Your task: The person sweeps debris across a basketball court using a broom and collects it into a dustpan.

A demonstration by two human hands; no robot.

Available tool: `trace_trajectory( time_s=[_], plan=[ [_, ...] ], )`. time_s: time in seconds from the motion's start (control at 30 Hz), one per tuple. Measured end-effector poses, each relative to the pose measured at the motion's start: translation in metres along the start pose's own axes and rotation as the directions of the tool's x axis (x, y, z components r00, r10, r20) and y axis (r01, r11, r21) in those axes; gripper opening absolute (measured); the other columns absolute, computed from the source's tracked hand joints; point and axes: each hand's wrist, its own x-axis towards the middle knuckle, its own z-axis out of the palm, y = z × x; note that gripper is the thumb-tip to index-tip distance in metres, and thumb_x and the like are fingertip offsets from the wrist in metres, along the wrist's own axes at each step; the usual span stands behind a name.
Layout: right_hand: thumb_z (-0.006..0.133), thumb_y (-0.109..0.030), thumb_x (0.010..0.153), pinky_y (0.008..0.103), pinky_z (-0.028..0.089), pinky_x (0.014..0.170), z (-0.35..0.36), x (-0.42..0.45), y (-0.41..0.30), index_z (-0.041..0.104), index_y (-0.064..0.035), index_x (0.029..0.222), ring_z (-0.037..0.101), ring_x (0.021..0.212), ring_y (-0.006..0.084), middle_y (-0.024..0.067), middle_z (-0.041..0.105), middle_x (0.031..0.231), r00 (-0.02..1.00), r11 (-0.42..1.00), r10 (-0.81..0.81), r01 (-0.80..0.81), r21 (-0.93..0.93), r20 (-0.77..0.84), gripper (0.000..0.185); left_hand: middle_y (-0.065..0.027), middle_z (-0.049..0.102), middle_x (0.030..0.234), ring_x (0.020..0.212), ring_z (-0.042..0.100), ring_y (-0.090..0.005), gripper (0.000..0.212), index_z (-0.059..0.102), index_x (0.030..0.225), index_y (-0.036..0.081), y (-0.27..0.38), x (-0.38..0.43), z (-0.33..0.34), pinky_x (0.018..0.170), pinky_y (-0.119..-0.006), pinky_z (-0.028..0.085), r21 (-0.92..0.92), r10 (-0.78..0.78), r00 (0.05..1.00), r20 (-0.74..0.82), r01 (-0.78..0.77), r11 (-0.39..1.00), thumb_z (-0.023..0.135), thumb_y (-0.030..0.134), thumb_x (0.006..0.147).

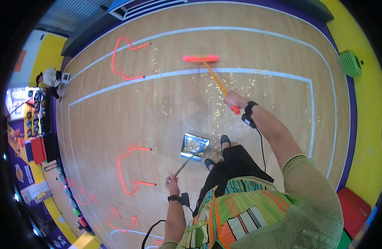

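My right hand [235, 100] grips the orange handle of a broom [217, 79] near its red-tipped end. The broom's bright pink head [201, 58] is out in front of me, beyond the inner white line, its bristles partly showing. In my left hand [172, 185] is the metal handle of a long-handled dustpan [195, 147]. The shiny pan is by my feet, with small pale yellow bits lying in it. More pale bits [217, 113] are scattered over the wooden floor [141, 124], densest between the broom and my shoes.
Red bent-tube hurdles [120, 170] lie on the floor to the left, with another hurdle [113, 59] farther ahead. A person [50, 77] is at the far left beside a ball rack [36, 110]. A green crate [350, 63] stands by the yellow wall [370, 124].
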Motion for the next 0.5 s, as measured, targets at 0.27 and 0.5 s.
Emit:
trace_trajectory(
  time_s=[0.27,0.5],
  plan=[
    [0.049,-0.004,0.065,0.0284,0.033,0.032,0.008,-0.058,0.059,0.048,0.0028,0.056,0.044,0.035,0.0149,0.0076,0.045,0.045,0.940,0.974,0.083,-0.146,0.172,0.330,0.011,-0.0021,0.046,0.072,0.066,0.047,-0.0094,0.016,0.047,0.075,0.003,0.054,0.029,0.033,0.063,-0.023,0.045,0.072,0.004,1.000,0.016,-0.005,0.997,0.054,0.017,0.079],
    [0.051,-0.003,0.067,0.0247,0.032,0.030,-0.062,-0.104,0.034,0.046,0.0028,0.058,0.040,0.034,0.0113,0.0042,0.042,0.046,0.954,0.949,0.135,-0.203,0.243,0.268,0.011,-0.0026,0.045,0.071,0.065,0.046,-0.0100,0.016,0.049,0.076,0.002,0.098,0.069,0.048,0.062,-0.022,0.045,0.084,0.045,0.996,0.074,-0.051,0.995,0.055,0.017,0.078]
  ],
)
